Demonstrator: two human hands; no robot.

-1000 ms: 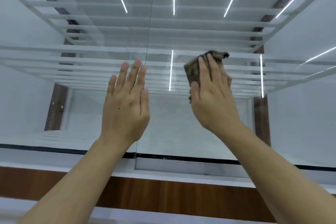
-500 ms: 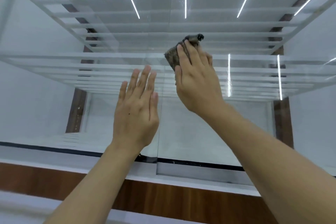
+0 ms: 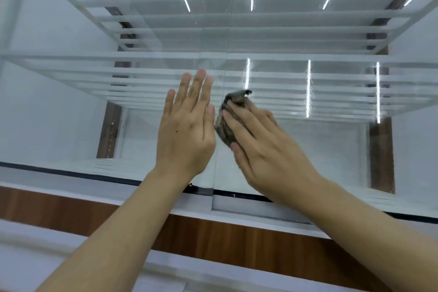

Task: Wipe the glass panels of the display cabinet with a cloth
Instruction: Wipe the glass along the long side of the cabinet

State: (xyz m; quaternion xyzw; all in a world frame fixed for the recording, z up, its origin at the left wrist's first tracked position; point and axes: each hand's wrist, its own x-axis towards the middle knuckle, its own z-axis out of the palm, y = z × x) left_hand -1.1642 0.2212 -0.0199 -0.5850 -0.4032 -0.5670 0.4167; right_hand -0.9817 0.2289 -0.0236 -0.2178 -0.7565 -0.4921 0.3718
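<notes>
The display cabinet fills the view, with two sliding glass panels meeting near the middle. My left hand (image 3: 187, 125) lies flat with fingers spread against the left glass panel (image 3: 71, 106), holding nothing. My right hand (image 3: 260, 147) presses a bunched dark grey-brown cloth (image 3: 227, 121) against the right glass panel (image 3: 331, 149), right beside the panel's vertical edge. The cloth sticks out above and to the left of my fingers, close to my left hand's little finger.
Inside the cabinet are white walls, several glass shelves (image 3: 284, 57) and bright light strips (image 3: 308, 87). A black track (image 3: 71, 173) runs along the bottom of the glass. Below it lie a white ledge and a brown wooden band (image 3: 213, 234).
My right hand has carried the cloth down and left along the right panel, ending beside my left hand. The left hand has stayed flat on the glass while the view shifted.
</notes>
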